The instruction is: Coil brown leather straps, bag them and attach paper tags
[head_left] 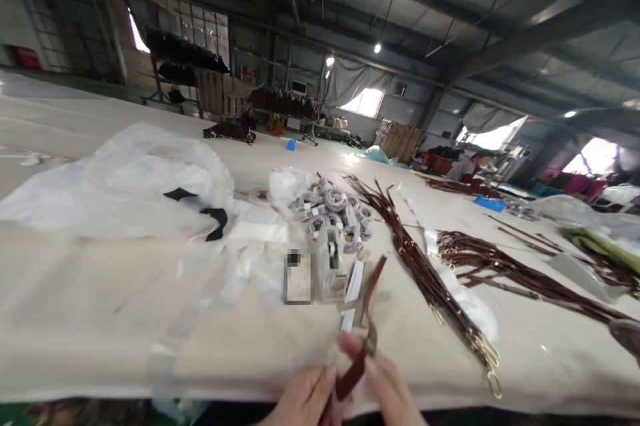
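Note:
A brown leather strap (353, 376) runs between my two hands at the table's front edge, its far end lying on the table with a small metal fitting. My left hand (304, 394) is closed on its near part. My right hand (389, 383) pinches it a little farther along, fingers closed around it. Just beyond my hands lies a long white strip (354, 289). Behind that stands a pale tape dispenser (330, 259), beside a flat object with a blurred face (299, 279). Farther back is a pile of wrapped, coiled straps (336, 199).
A bundle of brown straps with gold hooks (425, 273) lies to the right, with another strap bundle (520, 273) beyond it. Clear plastic sheeting (135, 179) and dark scraps (216, 223) lie to the left. A person (463, 169) is far off at the right.

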The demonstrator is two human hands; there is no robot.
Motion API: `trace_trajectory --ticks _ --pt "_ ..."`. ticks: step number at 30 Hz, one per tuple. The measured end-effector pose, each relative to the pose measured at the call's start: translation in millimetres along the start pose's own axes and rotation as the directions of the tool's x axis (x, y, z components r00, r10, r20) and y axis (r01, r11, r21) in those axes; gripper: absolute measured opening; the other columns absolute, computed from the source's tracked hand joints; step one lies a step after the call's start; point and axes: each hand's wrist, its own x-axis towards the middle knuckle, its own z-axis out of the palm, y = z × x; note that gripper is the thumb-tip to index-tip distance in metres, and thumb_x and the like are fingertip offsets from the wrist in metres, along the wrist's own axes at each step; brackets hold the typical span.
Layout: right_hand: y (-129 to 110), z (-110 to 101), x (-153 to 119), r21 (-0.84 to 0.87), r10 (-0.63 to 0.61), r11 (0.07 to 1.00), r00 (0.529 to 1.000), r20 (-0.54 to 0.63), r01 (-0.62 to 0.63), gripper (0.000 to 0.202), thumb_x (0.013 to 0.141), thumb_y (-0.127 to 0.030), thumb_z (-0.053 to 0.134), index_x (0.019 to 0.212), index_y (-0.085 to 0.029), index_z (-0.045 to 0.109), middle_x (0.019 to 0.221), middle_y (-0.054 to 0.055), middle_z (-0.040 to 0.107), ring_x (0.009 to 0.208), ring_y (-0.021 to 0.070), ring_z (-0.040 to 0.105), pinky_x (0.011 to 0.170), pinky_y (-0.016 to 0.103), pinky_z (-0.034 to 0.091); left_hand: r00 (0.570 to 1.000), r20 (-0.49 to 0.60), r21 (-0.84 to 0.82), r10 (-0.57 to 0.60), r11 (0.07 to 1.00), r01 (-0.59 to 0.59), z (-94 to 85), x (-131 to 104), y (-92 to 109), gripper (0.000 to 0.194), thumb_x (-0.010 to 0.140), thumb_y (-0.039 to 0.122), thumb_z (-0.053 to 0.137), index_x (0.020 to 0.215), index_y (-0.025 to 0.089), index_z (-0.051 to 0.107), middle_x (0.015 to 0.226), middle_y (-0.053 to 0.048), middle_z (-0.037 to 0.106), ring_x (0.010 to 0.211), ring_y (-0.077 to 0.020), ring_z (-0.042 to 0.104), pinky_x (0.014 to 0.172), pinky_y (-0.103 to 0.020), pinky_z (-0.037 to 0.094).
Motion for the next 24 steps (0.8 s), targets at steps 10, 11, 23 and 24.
trace_trajectory --ticks 10,11,23,24 --pt "-4.2 -8.6 -3.0 -0.184 0.023 0.983 0.981 0.191 0.013 0.020 0.086 -0.038 0.070 0.099 -0.027 0.081 0.122 0.010 0.072 0.112 0.0283 0.064 0.101 0.040 0.048 0.998 -0.010 -0.042 0.055 0.998 -0.055 12.7 -16.9 4.7 0.078 0.088 0.081 0.028 0.075 0.012 0.063 0.053 -0.003 0.059 0.043 -0.0125 0.055 0.041 -0.020 0.034" --pt "-2.7 -3.9 -7.5 -0.237 0.038 0.971 0.957 0.288 0.032 0.021 0.086 -0.036 0.070 0.102 -0.027 0.080 0.126 0.011 0.070 0.115 0.0292 0.063 0.102 0.041 0.047 0.997 -0.019 -0.030 0.073 0.997 -0.074 11.7 -17.4 7.3 0.078 0.089 0.080 0.027 0.069 0.013 0.062 0.052 -0.003 0.058 0.043 -0.0121 0.055 0.043 -0.020 0.036" --pt "-5.6 -30.1 9.2 -0.056 0.074 0.995 0.995 -0.064 -0.077 0.027 0.074 -0.047 0.079 0.081 -0.021 0.076 0.072 0.003 0.073 0.069 0.0188 0.063 0.067 0.030 0.051 0.986 0.138 -0.006 -0.089 0.996 0.091 11.3 -20.7 -3.4 0.040 0.067 0.040 0.080 0.091 0.017 0.057 0.069 0.000 0.069 0.064 -0.0165 0.065 0.064 -0.028 0.051" --pt "-8.3 -29.8 6.3 -0.210 0.072 0.975 0.997 -0.015 -0.074 0.031 0.078 -0.049 0.075 0.074 -0.019 0.074 0.065 0.003 0.070 0.063 0.0177 0.060 0.061 0.028 0.048 0.986 0.136 -0.048 -0.101 0.993 0.108 11.7 -19.5 -4.3 0.041 0.066 0.038 0.080 0.091 0.017 0.056 0.068 0.001 0.068 0.062 -0.0160 0.064 0.063 -0.028 0.051"
